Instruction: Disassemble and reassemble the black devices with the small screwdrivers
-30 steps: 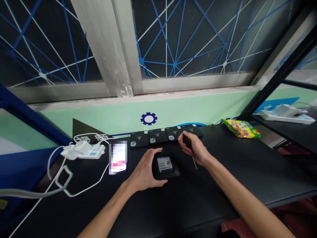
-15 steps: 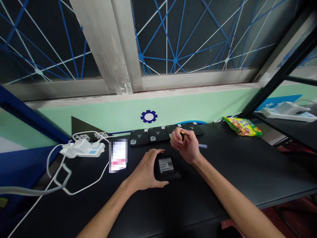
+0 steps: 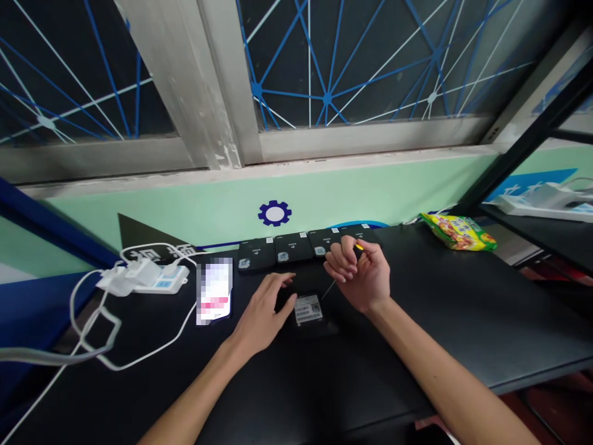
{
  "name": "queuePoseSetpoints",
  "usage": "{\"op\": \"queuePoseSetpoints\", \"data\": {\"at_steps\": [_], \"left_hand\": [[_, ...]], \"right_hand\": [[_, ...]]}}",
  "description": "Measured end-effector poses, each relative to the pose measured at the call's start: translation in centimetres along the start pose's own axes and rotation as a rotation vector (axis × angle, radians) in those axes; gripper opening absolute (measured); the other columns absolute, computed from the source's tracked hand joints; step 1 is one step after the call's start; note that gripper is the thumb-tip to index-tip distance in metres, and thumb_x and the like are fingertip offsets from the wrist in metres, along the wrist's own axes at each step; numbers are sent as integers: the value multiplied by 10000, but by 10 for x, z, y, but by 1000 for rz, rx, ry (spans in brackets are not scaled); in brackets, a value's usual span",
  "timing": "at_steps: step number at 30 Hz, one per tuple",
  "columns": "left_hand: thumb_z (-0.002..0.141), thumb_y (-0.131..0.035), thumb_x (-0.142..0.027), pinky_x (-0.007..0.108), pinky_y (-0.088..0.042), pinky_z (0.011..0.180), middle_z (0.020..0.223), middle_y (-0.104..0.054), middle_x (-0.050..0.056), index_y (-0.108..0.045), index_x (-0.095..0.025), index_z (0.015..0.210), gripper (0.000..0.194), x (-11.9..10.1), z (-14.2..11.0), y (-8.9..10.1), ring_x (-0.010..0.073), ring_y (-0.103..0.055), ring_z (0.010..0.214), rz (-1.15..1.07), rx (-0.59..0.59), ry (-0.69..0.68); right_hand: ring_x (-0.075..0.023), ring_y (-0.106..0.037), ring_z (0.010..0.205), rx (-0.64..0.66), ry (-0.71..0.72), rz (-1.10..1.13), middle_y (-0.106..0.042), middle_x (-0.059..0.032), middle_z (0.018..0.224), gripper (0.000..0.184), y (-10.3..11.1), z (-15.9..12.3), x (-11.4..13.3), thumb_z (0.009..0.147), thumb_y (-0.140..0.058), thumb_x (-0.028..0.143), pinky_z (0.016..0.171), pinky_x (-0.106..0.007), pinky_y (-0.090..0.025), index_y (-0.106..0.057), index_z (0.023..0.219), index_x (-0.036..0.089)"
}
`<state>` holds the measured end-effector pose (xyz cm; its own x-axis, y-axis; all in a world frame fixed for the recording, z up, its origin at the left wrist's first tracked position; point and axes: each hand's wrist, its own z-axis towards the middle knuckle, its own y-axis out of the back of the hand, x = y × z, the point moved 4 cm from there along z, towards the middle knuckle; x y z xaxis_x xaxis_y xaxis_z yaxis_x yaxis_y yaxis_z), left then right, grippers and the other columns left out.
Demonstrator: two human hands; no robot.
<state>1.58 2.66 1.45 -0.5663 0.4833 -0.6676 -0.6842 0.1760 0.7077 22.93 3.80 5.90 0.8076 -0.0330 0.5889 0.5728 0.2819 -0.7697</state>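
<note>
The black table (image 3: 463,315) carries four boxes (image 3: 293,247) in a row along its rear edge. A labelled unit (image 3: 308,310) lies in front. A phone (image 3: 214,290), a power strip (image 3: 170,282) and a white cable (image 3: 155,354) occupy the left side; a snack bag (image 3: 458,233) lies at right rear.

Screwdriver (image 3: 359,246): handle mostly hidden in right fingers (image 3: 341,262); whether tip touches black case (image 3: 309,314): cannot tell. Case outline lost against dark table (image 3: 463,303); print on label (image 3: 306,309) too small to read. Phone screen (image 3: 214,289) blurred to blocks. Rightmost rear box (image 3: 369,235) partly behind same fingers. Left forearm (image 3: 204,383), right forearm (image 3: 445,371) cut by bottom edge. Grey-white cable (image 3: 46,355) leaves left edge; far-right power strip (image 3: 540,208) cut by right edge.
</note>
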Motion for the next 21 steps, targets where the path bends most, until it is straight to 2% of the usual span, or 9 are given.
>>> {"op": "queuePoseSetpoints", "data": {"at_steps": [3, 5, 8, 13, 21], "left_hand": [[1106, -524, -340, 335, -597, 740, 1254, -657, 66, -625, -294, 1341, 260, 6, 3, 1, 248, -672, 1080, 18, -19, 51], [1099, -539, -335, 289, -555, 656, 1190, -662, 55, -661, -279, 1276, 222, 9, 3, 1, 227, -667, 1007, 16, -16, 71], [1087, -569, -325, 288, -533, 670, 1116, -660, 39, -697, -267, 1198, 179, 11, 3, -1, 210, -652, 958, 12, 4, 72], [1070, -616, -342, 316, -523, 714, 1081, -652, 36, -713, -265, 1197, 177, 11, 3, -2, 217, -636, 946, -4, 18, 54], [1009, -738, -387, 355, -554, 791, 1165, -684, 38, -721, -288, 1244, 256, 11, 4, -2, 218, -647, 944, -31, 18, 27]], "right_hand": [[-146, -165, 530, -4, 0, -24, -269, 41, 583, 377, 1, 0, 0, 965, -526, 352, 514, -310, -200, -487, 616, 217], [-150, -178, 535, 0, 1, -50, -274, 37, 586, 376, -1, 0, 0, 967, -524, 359, 521, -315, -206, -490, 620, 219], [-158, -195, 539, 10, 5, -98, -279, 30, 582, 382, -5, -1, -1, 965, -520, 379, 530, -325, -216, -500, 616, 225], [-179, -241, 547, 19, 34, -205, -295, 15, 571, 405, -8, -2, -1, 970, -516, 428, 549, -341, -254, -533, 609, 245], [-191, -299, 565, 51, 34, -267, -322, 8, 585, 396, -6, -3, -8, 973, -513, 444, 574, -358, -278, -541, 629, 249]]}}
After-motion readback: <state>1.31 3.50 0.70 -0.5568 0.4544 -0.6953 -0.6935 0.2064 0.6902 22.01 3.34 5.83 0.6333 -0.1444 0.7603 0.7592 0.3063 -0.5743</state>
